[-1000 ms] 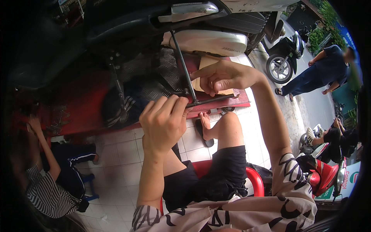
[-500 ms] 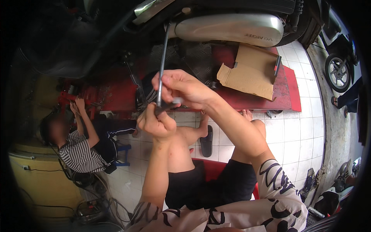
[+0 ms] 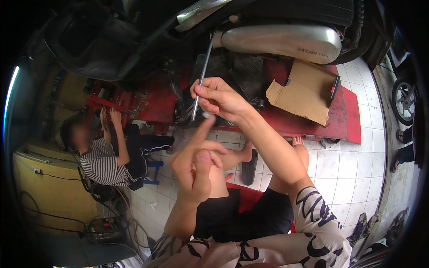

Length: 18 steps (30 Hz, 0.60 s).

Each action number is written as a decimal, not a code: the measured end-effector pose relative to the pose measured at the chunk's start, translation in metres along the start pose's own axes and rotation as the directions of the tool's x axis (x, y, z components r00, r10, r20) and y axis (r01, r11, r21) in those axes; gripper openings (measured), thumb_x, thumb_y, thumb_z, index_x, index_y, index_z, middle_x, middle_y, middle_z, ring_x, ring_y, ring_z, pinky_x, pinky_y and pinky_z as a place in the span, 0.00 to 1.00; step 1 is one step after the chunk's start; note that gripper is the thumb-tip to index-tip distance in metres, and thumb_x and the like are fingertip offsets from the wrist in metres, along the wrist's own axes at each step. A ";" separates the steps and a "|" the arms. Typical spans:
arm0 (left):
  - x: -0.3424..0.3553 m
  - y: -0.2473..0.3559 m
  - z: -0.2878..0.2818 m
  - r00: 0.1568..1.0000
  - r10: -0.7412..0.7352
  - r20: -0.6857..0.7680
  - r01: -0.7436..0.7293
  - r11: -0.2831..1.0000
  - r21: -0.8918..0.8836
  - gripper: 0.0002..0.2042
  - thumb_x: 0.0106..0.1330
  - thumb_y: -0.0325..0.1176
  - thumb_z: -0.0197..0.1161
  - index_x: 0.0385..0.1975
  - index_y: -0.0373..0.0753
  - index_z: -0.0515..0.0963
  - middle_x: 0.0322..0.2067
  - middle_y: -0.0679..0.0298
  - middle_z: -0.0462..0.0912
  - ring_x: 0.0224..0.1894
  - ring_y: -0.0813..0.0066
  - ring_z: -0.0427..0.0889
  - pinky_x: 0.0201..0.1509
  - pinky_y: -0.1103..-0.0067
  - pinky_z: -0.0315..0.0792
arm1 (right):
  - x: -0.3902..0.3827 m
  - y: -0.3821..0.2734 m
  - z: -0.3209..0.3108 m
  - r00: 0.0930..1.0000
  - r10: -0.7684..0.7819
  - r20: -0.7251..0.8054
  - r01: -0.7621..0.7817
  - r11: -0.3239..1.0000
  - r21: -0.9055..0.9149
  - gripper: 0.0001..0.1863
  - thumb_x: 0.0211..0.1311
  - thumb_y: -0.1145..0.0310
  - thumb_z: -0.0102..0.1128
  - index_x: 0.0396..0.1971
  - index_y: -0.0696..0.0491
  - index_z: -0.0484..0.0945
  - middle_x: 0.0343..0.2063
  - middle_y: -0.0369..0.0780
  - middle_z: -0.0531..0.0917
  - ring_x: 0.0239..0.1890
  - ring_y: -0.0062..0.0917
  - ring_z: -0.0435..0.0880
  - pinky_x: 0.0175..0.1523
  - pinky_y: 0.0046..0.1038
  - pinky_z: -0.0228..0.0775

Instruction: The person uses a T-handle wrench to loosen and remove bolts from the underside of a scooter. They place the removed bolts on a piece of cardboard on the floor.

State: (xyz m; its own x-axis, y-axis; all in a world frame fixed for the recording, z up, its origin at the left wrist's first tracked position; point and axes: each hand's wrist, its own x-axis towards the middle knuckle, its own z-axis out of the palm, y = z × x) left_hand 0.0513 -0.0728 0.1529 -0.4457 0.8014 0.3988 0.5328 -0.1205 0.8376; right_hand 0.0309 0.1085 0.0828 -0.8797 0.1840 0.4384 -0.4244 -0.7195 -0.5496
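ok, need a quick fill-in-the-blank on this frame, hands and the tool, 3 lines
1. The right hand grips a long metal ____ that reaches up toward the silver muffler.
2. The left hand holds nothing; its ____ finger points up at the tool's lower end.
3. A sheet of ____ lies on the red lift platform.

Missing words: rod; index; cardboard

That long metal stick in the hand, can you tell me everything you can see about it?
The metal rod is thin, straight and silvery, like steel. It stands almost upright, leaning a little to the right at the top. Its upper end reaches up beside the silver exhaust under the motorbike; whether it touches there cannot be told. The right hand grips its lower part. The left hand points a finger up at its bottom end.
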 end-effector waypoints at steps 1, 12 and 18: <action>0.002 0.000 -0.010 0.996 0.010 -0.089 0.004 0.989 0.150 0.24 0.74 0.38 0.43 0.59 0.21 0.64 0.18 0.62 0.77 0.21 0.80 0.75 0.29 0.85 0.69 | 0.000 0.001 0.000 1.000 -0.001 -0.011 0.002 0.999 0.043 0.12 0.69 0.64 0.54 0.31 0.59 0.75 0.14 0.32 0.71 0.11 0.09 0.62 0.17 0.13 0.51; -0.010 -0.014 0.000 0.967 -0.031 0.252 -0.015 0.984 0.178 0.27 0.64 0.23 0.56 0.65 0.31 0.60 0.11 0.73 0.64 0.17 0.91 0.58 0.22 0.89 0.53 | 0.003 0.002 -0.004 0.997 -0.080 -0.011 0.081 0.991 0.109 0.12 0.71 0.64 0.51 0.33 0.57 0.72 0.10 0.30 0.68 0.09 0.09 0.57 0.16 0.13 0.47; -0.009 -0.016 -0.009 0.985 -0.160 -0.060 0.171 0.945 0.278 0.30 0.64 0.22 0.56 0.67 0.29 0.55 0.11 0.72 0.65 0.17 0.93 0.60 0.21 0.91 0.54 | 0.004 -0.001 -0.004 0.996 -0.084 -0.029 0.087 0.983 0.159 0.12 0.71 0.63 0.50 0.32 0.56 0.72 0.09 0.29 0.66 0.09 0.08 0.57 0.16 0.13 0.46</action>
State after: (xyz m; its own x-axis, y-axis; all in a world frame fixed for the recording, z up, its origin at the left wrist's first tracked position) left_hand 0.0402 -0.0829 0.1391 -0.5675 0.7739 0.2811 0.6275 0.1855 0.7562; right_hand 0.0267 0.1123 0.0826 -0.8471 0.2632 0.4617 -0.4600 -0.7981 -0.3890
